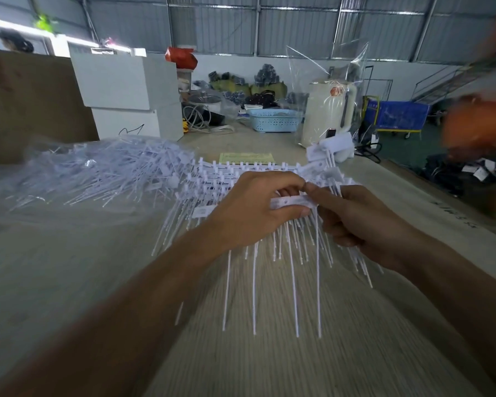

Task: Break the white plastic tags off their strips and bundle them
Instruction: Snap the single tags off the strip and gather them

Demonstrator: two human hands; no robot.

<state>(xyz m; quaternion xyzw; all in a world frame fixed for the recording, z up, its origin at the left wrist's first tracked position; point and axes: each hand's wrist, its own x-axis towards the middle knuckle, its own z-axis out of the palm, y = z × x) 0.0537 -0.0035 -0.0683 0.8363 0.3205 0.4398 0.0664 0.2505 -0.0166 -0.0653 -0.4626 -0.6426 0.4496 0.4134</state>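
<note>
strip (291,201) crosswise, tag tails (294,282) toward viewer

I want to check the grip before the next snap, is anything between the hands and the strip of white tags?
Nothing visible. The left hand and right hand both pinch the strip of white tags directly, fingers on the plastic, with the tag tails hanging below. The loose pile of tags lies off to the left, apart from the grip.

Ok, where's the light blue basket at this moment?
In the head view the light blue basket sits far back on the table, centre-right, just left of the plastic-wrapped cream kettle.
</note>
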